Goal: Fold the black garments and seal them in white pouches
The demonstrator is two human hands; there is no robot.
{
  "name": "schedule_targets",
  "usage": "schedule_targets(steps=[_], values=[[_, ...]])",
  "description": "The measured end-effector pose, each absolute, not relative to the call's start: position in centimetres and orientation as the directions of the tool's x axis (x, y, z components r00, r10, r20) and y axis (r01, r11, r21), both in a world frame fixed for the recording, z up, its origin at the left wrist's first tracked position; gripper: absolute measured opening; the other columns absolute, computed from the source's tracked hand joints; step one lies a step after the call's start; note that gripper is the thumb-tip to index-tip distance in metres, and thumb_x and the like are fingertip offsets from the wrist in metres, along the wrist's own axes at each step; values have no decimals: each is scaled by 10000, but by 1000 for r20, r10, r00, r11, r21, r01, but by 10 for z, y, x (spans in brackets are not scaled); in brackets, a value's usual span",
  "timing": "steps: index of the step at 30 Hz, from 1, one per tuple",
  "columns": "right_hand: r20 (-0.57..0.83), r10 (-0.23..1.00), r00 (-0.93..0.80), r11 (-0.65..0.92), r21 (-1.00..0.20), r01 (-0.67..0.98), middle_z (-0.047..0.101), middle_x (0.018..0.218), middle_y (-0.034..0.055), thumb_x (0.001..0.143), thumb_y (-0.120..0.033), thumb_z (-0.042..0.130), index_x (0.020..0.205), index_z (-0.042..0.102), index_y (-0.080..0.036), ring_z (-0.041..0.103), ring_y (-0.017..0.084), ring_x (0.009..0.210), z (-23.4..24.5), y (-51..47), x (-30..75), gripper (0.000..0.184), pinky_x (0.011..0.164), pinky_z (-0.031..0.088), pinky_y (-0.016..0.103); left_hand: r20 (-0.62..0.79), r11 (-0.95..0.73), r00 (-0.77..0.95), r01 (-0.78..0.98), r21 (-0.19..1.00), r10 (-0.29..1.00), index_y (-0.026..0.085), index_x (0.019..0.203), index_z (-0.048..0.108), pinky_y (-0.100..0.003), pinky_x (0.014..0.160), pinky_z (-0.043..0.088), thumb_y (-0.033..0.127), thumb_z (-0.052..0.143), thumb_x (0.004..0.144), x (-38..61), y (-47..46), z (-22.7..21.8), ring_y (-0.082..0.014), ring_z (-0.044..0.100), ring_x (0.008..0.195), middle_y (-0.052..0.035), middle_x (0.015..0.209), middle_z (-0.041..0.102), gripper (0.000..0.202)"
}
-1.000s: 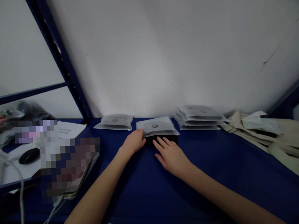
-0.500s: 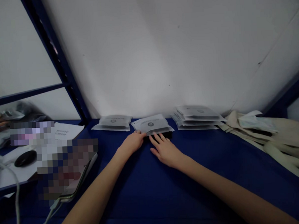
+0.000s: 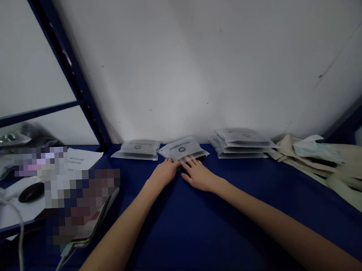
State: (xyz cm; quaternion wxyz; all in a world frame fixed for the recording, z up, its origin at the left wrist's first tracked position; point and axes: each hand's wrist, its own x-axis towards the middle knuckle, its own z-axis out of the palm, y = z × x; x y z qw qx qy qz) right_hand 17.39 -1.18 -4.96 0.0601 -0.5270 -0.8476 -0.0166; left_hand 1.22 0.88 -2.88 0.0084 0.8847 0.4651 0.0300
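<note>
A frosted plastic zip bag (image 3: 181, 145) with a dark printed logo lies on the blue table against the wall. My left hand (image 3: 164, 171) pinches the near left corner of its mouth. My right hand (image 3: 200, 175) is open, fingers stretched forward and their tips inside the bag, showing through the film. Beside those fingertips, at the bag's mouth, a black item (image 3: 202, 158) is partly visible; its kind is hidden.
Another frosted bag (image 3: 136, 150) lies left of mine, and a stack of similar bags (image 3: 244, 142) stands right. Beige fabric (image 3: 350, 160) is heaped at the far right. At left are a phone (image 3: 91, 223) on a cable, a black mouse (image 3: 32, 192) and papers (image 3: 90, 157).
My right fingers have moved forward from the bag's mouth into it, and the black item has gone further in. My left hand keeps its hold at the corner. A co-worker's hand at far left is gone from view.
</note>
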Motion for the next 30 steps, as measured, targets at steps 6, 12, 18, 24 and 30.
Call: schedule_targets(steps=[6, 12, 18, 24, 30], values=[[167, 837, -522, 537, -62, 841, 372, 1424, 166, 903, -338, 427, 1346, 420, -95, 310, 283, 1317, -52, 9, 184, 505, 1087, 240, 427, 46, -562, 561, 827, 5, 827, 174, 1142, 537, -295, 774, 484, 158, 337, 907, 12, 9, -29, -219, 597, 984, -131, 1080, 591, 308], [187, 853, -488, 507, -68, 859, 426, 1386, 145, 912, -328, 411, 1319, 443, -123, 364, 273, 1271, -51, 11, 186, 457, 1062, 269, 435, 92, -532, 532, 846, -24, 842, 184, 1111, 547, -289, 768, 482, 183, 370, 906, 14, 8, -31, -217, 602, 981, -108, 1060, 603, 271], [128, 906, -404, 413, -57, 909, 336, 1462, 125, 912, -348, 381, 1379, 377, -189, 274, 303, 1332, -46, 1, 187, 493, 1010, 315, 504, 121, -428, 428, 903, -27, 896, 159, 1084, 544, -300, 738, 484, 189, 393, 889, 19, 3, -26, -235, 619, 945, -109, 1012, 626, 248], [150, 909, -389, 403, -82, 911, 362, 1434, 134, 891, -364, 408, 1380, 380, -177, 308, 300, 1310, -42, -10, 191, 524, 1006, 336, 474, 179, -250, 239, 967, 45, 954, 98, 1096, 503, -315, 746, 475, 259, 390, 903, 20, 2, -26, -257, 617, 942, -163, 973, 631, 276], [202, 862, -465, 494, -131, 859, 379, 1408, 123, 869, -365, 450, 1389, 372, -186, 318, 269, 1307, -44, -12, 198, 556, 1050, 299, 435, 193, -327, 308, 942, 72, 932, 118, 1068, 510, -314, 789, 465, 196, 380, 900, 18, 5, -31, -244, 563, 1010, -148, 991, 633, 226]])
